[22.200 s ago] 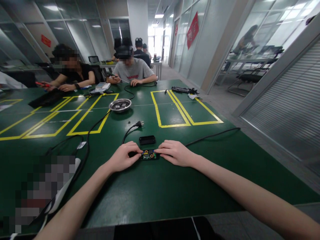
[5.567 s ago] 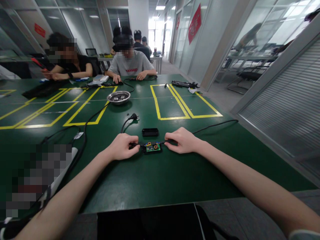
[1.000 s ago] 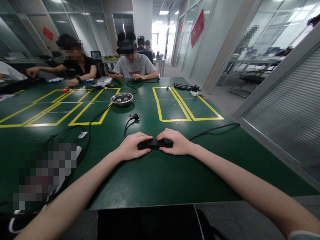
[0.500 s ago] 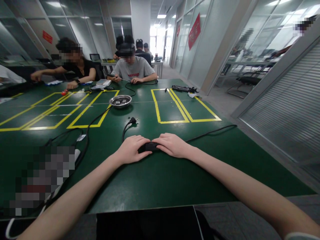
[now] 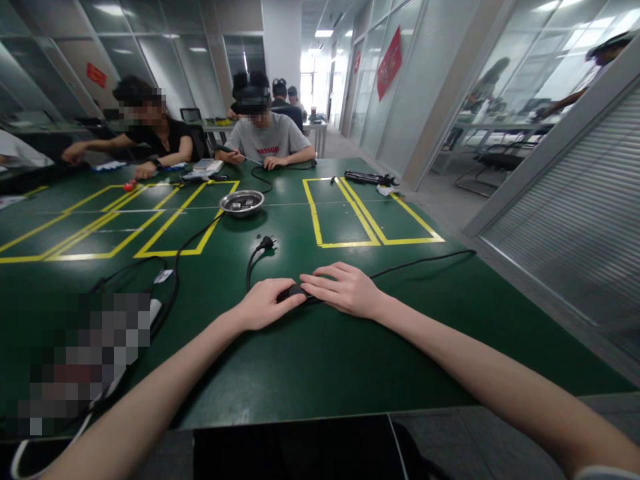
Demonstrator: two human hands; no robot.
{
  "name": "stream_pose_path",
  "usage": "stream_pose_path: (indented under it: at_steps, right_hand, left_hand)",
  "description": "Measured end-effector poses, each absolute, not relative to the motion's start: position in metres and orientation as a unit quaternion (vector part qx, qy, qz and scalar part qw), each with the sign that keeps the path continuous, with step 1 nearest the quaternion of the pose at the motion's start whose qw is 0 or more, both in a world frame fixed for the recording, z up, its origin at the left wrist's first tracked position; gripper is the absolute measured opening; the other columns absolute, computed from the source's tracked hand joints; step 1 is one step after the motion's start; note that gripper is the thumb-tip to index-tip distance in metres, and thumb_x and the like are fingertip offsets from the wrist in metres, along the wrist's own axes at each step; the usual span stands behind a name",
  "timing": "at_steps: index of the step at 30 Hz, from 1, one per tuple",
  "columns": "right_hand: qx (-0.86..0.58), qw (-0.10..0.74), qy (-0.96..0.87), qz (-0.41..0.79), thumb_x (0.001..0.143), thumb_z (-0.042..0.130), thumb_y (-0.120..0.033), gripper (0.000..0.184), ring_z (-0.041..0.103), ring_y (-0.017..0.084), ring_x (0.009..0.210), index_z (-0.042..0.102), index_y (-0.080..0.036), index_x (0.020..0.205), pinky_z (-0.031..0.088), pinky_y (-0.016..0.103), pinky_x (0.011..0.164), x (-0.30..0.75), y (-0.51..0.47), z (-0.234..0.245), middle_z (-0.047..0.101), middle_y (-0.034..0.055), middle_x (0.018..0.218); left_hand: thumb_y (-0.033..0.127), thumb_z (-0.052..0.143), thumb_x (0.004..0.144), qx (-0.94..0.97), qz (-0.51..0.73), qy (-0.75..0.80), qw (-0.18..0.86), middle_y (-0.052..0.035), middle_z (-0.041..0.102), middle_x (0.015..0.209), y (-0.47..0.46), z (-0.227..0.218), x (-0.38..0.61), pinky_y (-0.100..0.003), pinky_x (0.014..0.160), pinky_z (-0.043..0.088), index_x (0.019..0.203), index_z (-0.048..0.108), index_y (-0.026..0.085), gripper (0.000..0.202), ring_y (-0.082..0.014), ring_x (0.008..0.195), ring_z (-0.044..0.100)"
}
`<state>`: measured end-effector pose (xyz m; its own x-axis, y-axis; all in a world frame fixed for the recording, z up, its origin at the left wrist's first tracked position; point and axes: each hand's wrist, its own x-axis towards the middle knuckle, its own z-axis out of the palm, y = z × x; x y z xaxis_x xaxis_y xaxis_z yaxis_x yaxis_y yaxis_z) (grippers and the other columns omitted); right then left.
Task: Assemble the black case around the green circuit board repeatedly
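In the head view, my left hand (image 5: 263,305) is closed around a small black power adapter (image 5: 296,291), with thumb and fingers on its two sides. Most of the adapter is hidden under that hand. A short cord with a black mains plug (image 5: 269,243) curves up from beside my left hand. My right hand (image 5: 345,291) lies with its fingers stretched out, fingertips beside the adapter's right end. Beneath and beyond it runs a thin black cable (image 5: 423,260) to the right.
A metal bowl (image 5: 242,203) with small metal parts stands ahead on the green table (image 5: 310,367). Yellow tape outlines (image 5: 349,245) mark the surface. A power strip, blurred out, lies at left with cables. Two people sit across the table. A folded black tripod-like item (image 5: 370,178) lies far right.
My right hand has loosened from the adapter, its fingers now straightened. The adapter's right part no longer shows between my hands. My left hand keeps its grip.
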<state>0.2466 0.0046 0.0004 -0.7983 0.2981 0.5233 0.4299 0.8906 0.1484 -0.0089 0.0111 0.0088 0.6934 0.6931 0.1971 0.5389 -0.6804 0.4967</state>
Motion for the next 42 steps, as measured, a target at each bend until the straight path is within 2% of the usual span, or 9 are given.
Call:
stream_pose_path:
  at_steps: [4,7,14,19,27,34,38,40,42]
  right_hand:
    - [-0.225,0.239,-0.942,-0.077,0.1,0.055,-0.023,0.04,0.067,0.026,0.11,0.059,-0.019,0.14,0.055,0.039,0.089,0.246,0.007,-0.003,0.071,0.015,0.131]
    - [-0.248,0.244,-0.938,-0.001,0.098,0.063,-0.036,0.047,0.071,0.025,0.105,0.057,-0.019,0.141,0.056,0.037,0.087,0.245,0.007,-0.005,0.073,0.0144,0.124]
    - [-0.258,0.303,-0.917,0.031,0.099,0.063,-0.034,0.03,0.073,0.025,0.092,0.069,-0.018,0.124,0.055,0.039,0.082,0.24,0.005,-0.007,0.078,0.0119,0.105]
    - [-0.259,0.324,-0.91,0.008,0.099,0.062,-0.036,0.031,0.072,0.025,0.091,0.07,-0.018,0.124,0.055,0.04,0.081,0.241,0.007,-0.01,0.077,0.0124,0.1]
    - [-0.271,0.299,-0.915,0.021,0.102,0.058,-0.036,0.034,0.069,0.022,0.084,0.068,-0.017,0.128,0.053,0.035,0.077,0.244,0.009,-0.013,0.075,0.0098,0.095]
    - [-0.249,0.189,-0.949,0.022,0.1,0.059,-0.041,0.056,0.065,0.019,0.082,0.047,-0.03,0.154,0.056,0.031,0.069,0.245,0.002,-0.006,0.063,0.0099,0.119]
    - [-0.297,0.194,-0.935,0.021,0.101,0.056,-0.037,0.055,0.063,0.016,0.073,0.046,-0.034,0.155,0.056,0.03,0.068,0.255,0.01,-0.009,0.061,0.008,0.118]
    - [-0.347,0.25,-0.903,0.038,0.101,0.055,-0.035,0.055,0.065,0.018,0.078,0.045,-0.032,0.155,0.058,0.034,0.074,0.268,0.023,-0.012,0.063,0.0079,0.115]
    - [-0.405,0.343,-0.846,0.05,0.101,0.054,-0.036,0.054,0.068,0.024,0.091,0.047,-0.028,0.154,0.058,0.039,0.083,0.285,0.038,-0.014,0.066,0.0096,0.114]
  left_hand:
    - [0.052,0.062,0.094,0.886,0.226,0.345,0.213,-0.002,0.069,0.086,0.011,0.007,-0.01,-0.027,0.064,0.044,0.1,0.065,0.018,0.034,-0.0174,0.071,0.061]
    - [0.047,0.069,0.09,0.893,0.247,0.343,0.153,-0.0013,0.065,0.084,0.011,0.006,-0.011,-0.029,0.065,0.044,0.095,0.06,0.019,0.03,-0.0181,0.071,0.06]
    - [0.045,0.065,0.093,0.923,0.233,0.303,0.037,-0.0028,0.063,0.082,0.011,0.004,-0.011,-0.033,0.073,0.045,0.087,0.057,0.02,0.027,-0.0205,0.076,0.06]
    - [0.047,0.063,0.096,0.918,0.244,0.307,0.051,-0.0056,0.07,0.09,0.014,0.005,-0.012,-0.035,0.079,0.049,0.102,0.065,0.02,0.028,-0.0224,0.083,0.064]
    - [0.045,0.062,0.097,0.919,0.232,0.307,0.086,-0.0077,0.073,0.093,0.014,0.007,-0.013,-0.035,0.078,0.051,0.106,0.069,0.018,0.029,-0.0229,0.084,0.065]
    - [0.044,0.054,0.102,0.914,0.217,0.317,0.127,-0.0055,0.07,0.085,0.012,0.008,-0.012,-0.033,0.076,0.052,0.098,0.07,0.018,0.031,-0.0205,0.08,0.064]
    - [0.042,0.064,0.095,0.906,0.265,0.307,0.117,-0.0118,0.072,0.112,0.014,0.009,-0.015,-0.044,0.095,0.052,0.126,0.067,0.019,0.039,-0.0281,0.104,0.065]
    - [0.042,0.068,0.092,0.898,0.298,0.31,0.093,-0.0148,0.065,0.134,0.014,0.01,-0.017,-0.052,0.108,0.045,0.141,0.058,0.022,0.054,-0.0326,0.123,0.058]
    - [0.042,0.069,0.092,0.899,0.3,0.307,0.084,-0.0153,0.059,0.144,0.015,0.009,-0.017,-0.056,0.114,0.039,0.142,0.058,0.023,0.055,-0.0342,0.133,0.053]
